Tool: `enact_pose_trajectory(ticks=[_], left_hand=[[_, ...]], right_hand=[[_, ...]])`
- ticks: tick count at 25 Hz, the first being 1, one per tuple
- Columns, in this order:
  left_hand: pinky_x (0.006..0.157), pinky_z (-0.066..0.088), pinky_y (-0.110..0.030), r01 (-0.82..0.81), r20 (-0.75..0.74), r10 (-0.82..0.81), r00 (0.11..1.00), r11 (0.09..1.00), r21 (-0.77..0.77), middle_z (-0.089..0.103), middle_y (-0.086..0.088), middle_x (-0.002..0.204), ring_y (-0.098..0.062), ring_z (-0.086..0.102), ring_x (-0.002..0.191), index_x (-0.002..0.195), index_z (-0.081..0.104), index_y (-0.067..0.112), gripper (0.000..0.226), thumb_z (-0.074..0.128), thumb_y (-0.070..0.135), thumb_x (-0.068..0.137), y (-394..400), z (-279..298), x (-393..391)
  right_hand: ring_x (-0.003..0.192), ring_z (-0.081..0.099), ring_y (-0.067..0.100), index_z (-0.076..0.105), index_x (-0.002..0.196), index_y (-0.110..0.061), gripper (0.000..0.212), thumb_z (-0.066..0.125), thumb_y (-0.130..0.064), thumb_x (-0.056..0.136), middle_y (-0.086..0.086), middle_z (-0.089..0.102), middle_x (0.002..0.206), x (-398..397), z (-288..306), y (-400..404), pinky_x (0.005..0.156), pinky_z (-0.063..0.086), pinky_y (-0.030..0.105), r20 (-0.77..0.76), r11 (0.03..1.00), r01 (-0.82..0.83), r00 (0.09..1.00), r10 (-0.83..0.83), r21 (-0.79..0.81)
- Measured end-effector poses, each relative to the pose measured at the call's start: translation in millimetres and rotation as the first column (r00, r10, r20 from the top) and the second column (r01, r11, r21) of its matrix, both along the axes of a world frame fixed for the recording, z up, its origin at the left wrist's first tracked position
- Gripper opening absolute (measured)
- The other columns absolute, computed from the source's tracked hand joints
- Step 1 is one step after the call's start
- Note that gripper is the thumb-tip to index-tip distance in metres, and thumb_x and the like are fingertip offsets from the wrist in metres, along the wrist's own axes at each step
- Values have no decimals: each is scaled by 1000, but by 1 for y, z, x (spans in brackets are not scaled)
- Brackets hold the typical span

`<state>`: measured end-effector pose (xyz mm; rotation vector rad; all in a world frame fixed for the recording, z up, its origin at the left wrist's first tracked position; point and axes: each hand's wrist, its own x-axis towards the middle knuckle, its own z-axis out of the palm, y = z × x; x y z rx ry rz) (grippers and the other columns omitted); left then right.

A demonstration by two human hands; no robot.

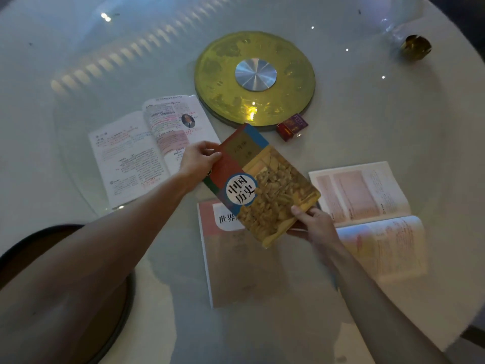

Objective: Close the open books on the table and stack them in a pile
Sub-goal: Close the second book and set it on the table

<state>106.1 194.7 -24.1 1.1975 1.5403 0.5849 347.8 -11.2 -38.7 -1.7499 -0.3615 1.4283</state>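
A closed history book (265, 185) with a yellow picture and a blue round label is held above the table. My left hand (199, 157) grips its far left edge; my right hand (315, 224) grips its near right corner. Under it lies a closed pink book (241, 266), flat on the table and partly covered by the held book. An open book (147, 148) with highlighted text lies to the left. Another open book (372, 211) lies to the right, its near pages curling up.
The round glass-topped table (393, 127) carries a yellow turntable disc (254, 77) with a metal hub at its middle. A small red and purple box (291, 127) sits by the disc. A gold round object (416, 47) is at far right. A dark chair (78, 285) stands at near left.
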Motion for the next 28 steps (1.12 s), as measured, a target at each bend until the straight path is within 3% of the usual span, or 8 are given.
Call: enact_pose_trajectory(ticks=[3, 5, 9, 15, 21, 24, 26, 28], left_hand=[[81, 59, -31, 118, -145, -106, 984, 990, 74, 75, -3, 110, -17, 70, 96, 117, 74, 17, 26, 68, 19, 92, -22, -6, -9], [91, 56, -36, 232, -248, -200, 948, 967, 106, 74, -1, 114, -17, 68, 102, 119, 74, 19, 27, 65, 20, 93, -37, -9, -12], [95, 54, -42, 421, -416, -339, 844, 899, 122, 73, -1, 120, -20, 66, 107, 121, 72, 22, 29, 61, 22, 94, -66, -24, -14], [93, 51, -37, 517, -433, -428, 793, 849, 107, 68, -5, 122, -23, 62, 110, 125, 69, 15, 30, 56, 16, 98, -91, -43, -15], [98, 48, -46, 575, -510, -472, 719, 817, 55, 62, -4, 114, -26, 59, 108, 123, 68, 16, 30, 63, 21, 93, -94, -61, -21], [106, 38, -49, 592, -569, -450, 688, 802, 82, 61, -3, 124, -27, 56, 119, 132, 61, 20, 39, 61, 27, 95, -101, -58, -21], [110, 35, -48, 527, -575, -378, 725, 842, 111, 58, -2, 136, -26, 52, 127, 140, 54, 21, 47, 61, 31, 95, -112, -51, -24], [106, 45, -46, 298, -449, -208, 869, 944, 140, 57, -5, 138, -25, 55, 124, 142, 52, 18, 51, 62, 32, 94, -124, -43, -32]], right_hand=[[85, 78, 30, 70, 109, -4, 18, 72, -15, 93, 17, 80, 103, -38, -6, -42, 67, 65, 40, -72, 993, 102, 992, -107, -60], [77, 78, 28, 71, 107, -1, 16, 69, -10, 95, 15, 80, 97, -61, -8, -67, 62, 65, 36, -139, 981, 147, 977, -164, -123], [60, 74, 23, 70, 101, 4, 12, 67, -7, 96, 16, 77, 88, -99, -20, -113, 52, 63, 32, -172, 947, 181, 958, -231, -266], [63, 67, 24, 64, 88, 4, 11, 62, -1, 98, 19, 66, 77, -123, -28, -144, 52, 63, 31, -91, 912, 209, 962, -256, -352], [45, 60, 18, 63, 77, 1, 27, 62, -11, 101, 18, 63, 70, -139, -41, -148, 46, 59, 30, -51, 914, 142, 983, -175, -380], [38, 50, 16, 61, 77, -6, 29, 63, -22, 101, 11, 56, 61, -138, -39, -150, 44, 49, 28, -50, 917, 85, 992, -114, -390], [36, 41, 18, 56, 69, -12, 36, 66, -32, 98, 4, 51, 52, -134, -30, -149, 45, 39, 24, 57, 907, 47, 998, -25, -418], [44, 48, 22, 51, 59, -16, 45, 66, -41, 93, 1, 52, 51, -121, -17, -137, 48, 36, 27, 360, 915, 49, 927, 108, -401]])
